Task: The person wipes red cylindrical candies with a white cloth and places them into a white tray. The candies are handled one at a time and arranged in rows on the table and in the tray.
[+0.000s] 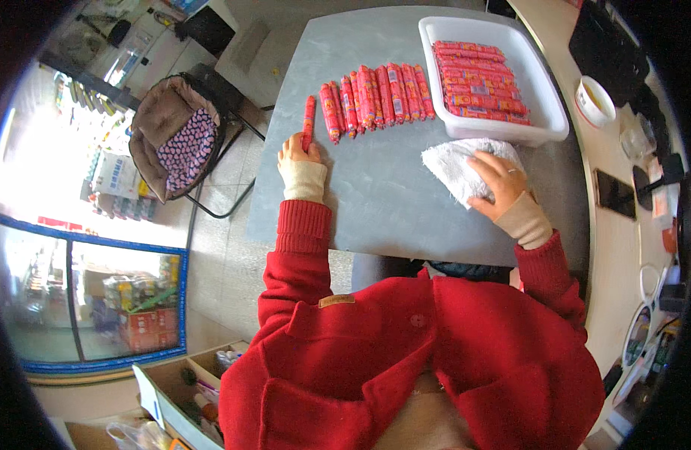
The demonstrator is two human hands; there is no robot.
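My left hand [299, 151] is closed around the lower end of a red-wrapped stick [309, 118], perhaps a packaged sausage, at the left of the grey table [390, 208]. Just right of it, several like sticks [373, 98] lie side by side in a row. My right hand [500, 183] rests with spread fingers on a folded white cloth [458, 163]; whether the fingers pinch it is unclear. Beyond the cloth stands a white plastic tub [503, 132] holding many more of the red sticks [475, 79], stacked crosswise.
A counter on the right bears a bowl [596, 101] and a smartphone [614, 194]. A padded pet bed [176, 138] with a heart-patterned cushion sits on a black-framed support at left. Open cardboard boxes [179, 388] stand at lower left, near a blue-edged glass case [98, 304].
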